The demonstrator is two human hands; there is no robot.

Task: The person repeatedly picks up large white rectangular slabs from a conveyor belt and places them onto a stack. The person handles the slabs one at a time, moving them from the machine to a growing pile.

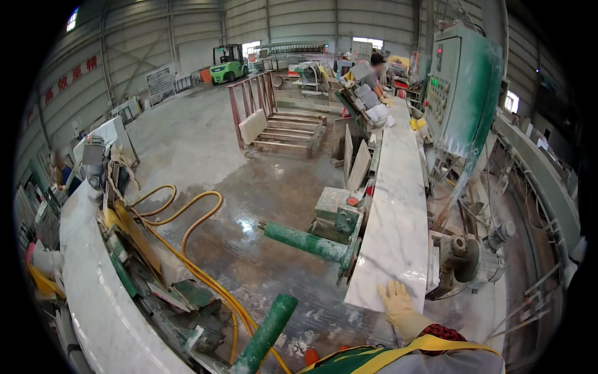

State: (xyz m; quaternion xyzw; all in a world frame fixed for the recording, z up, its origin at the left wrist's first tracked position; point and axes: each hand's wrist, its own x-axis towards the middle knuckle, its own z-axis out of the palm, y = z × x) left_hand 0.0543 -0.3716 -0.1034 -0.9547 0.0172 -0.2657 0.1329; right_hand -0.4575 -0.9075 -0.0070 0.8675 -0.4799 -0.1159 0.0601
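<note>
My right hand (400, 306), in a pale cream rubber glove, lies flat with its fingers stretched out on the near end of a long marble slab (397, 206). The slab is white with grey veins and runs away from me along the machine bed. A red patterned cuff (443, 332) shows at the wrist, below a grey sleeve. At the bottom edge are parts of a green and yellow apron (355, 360). My left hand is out of view.
Green rollers (305, 242) (266, 333) stick out over the wet floor. Yellow hoses (208, 280) loop across it. A control cabinet (458, 90) and motor (489, 262) stand right. Beyond are a metal rack (289, 128), a forklift (228, 64) and a person (372, 78). Another slab (99, 280) curves along the left.
</note>
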